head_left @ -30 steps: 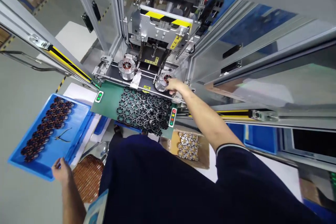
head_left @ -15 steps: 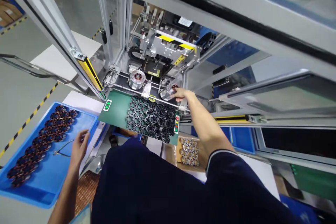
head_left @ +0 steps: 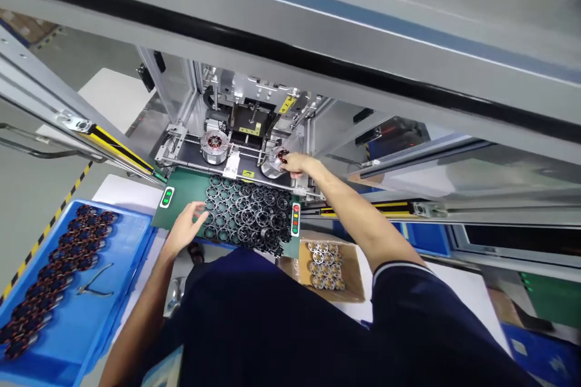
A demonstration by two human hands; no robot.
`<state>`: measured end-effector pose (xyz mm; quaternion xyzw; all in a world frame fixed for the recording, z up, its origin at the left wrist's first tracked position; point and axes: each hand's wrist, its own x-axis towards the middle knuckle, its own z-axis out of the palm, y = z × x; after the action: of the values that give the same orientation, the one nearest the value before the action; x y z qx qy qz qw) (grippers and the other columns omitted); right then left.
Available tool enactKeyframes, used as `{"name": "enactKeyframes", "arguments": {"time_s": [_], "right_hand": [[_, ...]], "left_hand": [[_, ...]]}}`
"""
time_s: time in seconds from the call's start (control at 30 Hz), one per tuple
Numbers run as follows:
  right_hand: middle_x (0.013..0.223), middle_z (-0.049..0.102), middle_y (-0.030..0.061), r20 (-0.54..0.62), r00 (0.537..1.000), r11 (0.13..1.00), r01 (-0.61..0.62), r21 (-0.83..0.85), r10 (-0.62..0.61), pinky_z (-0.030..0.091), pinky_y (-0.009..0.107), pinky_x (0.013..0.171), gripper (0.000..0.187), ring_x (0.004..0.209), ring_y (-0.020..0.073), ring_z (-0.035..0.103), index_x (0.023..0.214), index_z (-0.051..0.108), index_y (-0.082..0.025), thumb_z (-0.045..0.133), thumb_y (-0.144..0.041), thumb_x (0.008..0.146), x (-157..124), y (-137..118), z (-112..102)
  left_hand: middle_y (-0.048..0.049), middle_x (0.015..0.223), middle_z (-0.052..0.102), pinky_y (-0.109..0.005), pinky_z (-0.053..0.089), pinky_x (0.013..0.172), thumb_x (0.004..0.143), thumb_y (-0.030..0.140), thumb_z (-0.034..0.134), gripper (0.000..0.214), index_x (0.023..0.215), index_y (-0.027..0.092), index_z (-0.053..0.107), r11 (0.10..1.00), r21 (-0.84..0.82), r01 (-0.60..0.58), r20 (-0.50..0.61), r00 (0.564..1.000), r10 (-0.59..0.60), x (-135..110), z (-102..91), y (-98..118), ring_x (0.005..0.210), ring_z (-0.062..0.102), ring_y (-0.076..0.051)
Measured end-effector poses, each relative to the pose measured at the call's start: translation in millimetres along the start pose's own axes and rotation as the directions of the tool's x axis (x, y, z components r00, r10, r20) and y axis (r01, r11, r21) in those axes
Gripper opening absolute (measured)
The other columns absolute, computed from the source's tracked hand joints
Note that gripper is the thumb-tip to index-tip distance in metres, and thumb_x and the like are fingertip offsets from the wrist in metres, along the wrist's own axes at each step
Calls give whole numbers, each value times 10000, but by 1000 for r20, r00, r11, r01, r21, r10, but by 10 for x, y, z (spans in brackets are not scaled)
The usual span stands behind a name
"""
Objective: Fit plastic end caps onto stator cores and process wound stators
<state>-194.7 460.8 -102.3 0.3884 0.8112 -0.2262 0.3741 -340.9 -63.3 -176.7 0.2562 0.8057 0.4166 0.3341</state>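
Note:
My right hand (head_left: 296, 163) reaches into the machine, its fingers curled onto a copper-wound stator (head_left: 282, 156) in the right round metal fixture (head_left: 272, 164). Part of that stator is hidden by the fingers. A second wound stator (head_left: 215, 142) sits in the left fixture (head_left: 214, 154). My left hand (head_left: 187, 224) is open with fingers apart, over the left edge of the many dark ring-shaped stator cores (head_left: 245, 214) spread on the green mat (head_left: 181, 184). Nothing shows in it.
A blue tray (head_left: 97, 314) at left holds rows of wound stators (head_left: 49, 278) and a pair of pliers (head_left: 93, 284). A cardboard box (head_left: 354, 275) of light metal rings (head_left: 324, 266) stands at right. Button panels (head_left: 296, 219) flank the mat; the machine's frame bar (head_left: 290, 63) crosses above.
My left hand has moved right, from beside the blue tray to the edge of the cores on the mat. My right hand stays at the right fixture. The head view has shifted.

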Motion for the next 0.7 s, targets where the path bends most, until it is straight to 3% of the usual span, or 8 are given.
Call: {"name": "enactKeyframes", "arguments": {"time_s": [0.13, 0.27, 0.37, 0.43, 0.53, 0.6, 0.7], "right_hand": [[1580, 846, 136, -15, 998, 998, 57, -14, -57, 792, 547, 1151, 480, 1343, 312, 874, 1592, 817, -208, 912, -508, 1229, -155, -46, -111], [1499, 870, 119, -76, 989, 992, 126, 14, -125, 797, 500, 1106, 408, 1262, 277, 883, 1515, 843, -206, 891, -510, 1247, -444, -33, -337], [1274, 913, 83, -148, 971, 973, 205, 105, -189, 782, 425, 984, 386, 1032, 225, 878, 1428, 861, -207, 840, -560, 1274, -715, 34, -413], [1043, 921, 54, -192, 951, 938, 279, 206, -241, 719, 341, 861, 371, 799, 187, 824, 1396, 870, -201, 786, -548, 1299, -911, 53, -308], [877, 927, 35, -203, 914, 816, 405, 413, -351, 599, 268, 680, 417, 573, 152, 721, 1500, 852, -200, 752, -548, 1294, -1233, -14, 204], [907, 955, 45, -195, 881, 680, 459, 572, -431, 582, 259, 636, 600, 562, 161, 727, 1633, 798, -213, 705, -682, 1270, -1461, -119, 770], [890, 951, 96, -195, 857, 469, 436, 768, -477, 582, 322, 578, 1058, 516, 214, 712, 1710, 738, -177, 588, -1030, 1103, -1811, -294, 1780]], "left_hand": [[-155, 1357, 922, -597, 739, 1230, 981, 868, 800, 715, 1402, 294, 867, 998, -38, 48, 36, 998, -47, -125, 190, 76, 1215, 908, -392], [-170, 1229, 925, -617, 785, 1118, 868, 1071, 753, 906, 1302, 280, 840, 986, -84, 145, -22, 989, -148, -350, 156, -34, 1126, 949, -419], [-198, 1213, 894, -623, 795, 1042, 868, 1195, 592, 1052, 1292, 256, 804, 979, -74, 190, -114, 974, -197, -420, 74, -111, 1077, 948, -425], [-210, 1229, 881, -628, 790, 1058, 897, 1195, 540, 1071, 1315, 243, 796, 986, -30, 166, -146, 975, -168, -317, 4, -72, 1102, 941, -427], [-239, 1441, 865, -625, 762, 1166, 1022, 1043, 568, 939, 1436, 231, 796, 996, 85, 35, -145, 989, -22, 130, -146, 190, 1256, 909, -418], [-245, 1626, 796, -607, 726, 1253, 1122, 854, 654, 777, 1559, 228, 793, 978, 190, -80, -134, 985, 106, 582, -274, 488, 1360, 863, -397], [-219, 1846, 660, -616, 498, 1529, 1155, 627, 842, 642, 1679, 257, 808, 895, 385, -225, -96, 955, 282, 1333, -435, 995, 1755, 614, -443]]}}
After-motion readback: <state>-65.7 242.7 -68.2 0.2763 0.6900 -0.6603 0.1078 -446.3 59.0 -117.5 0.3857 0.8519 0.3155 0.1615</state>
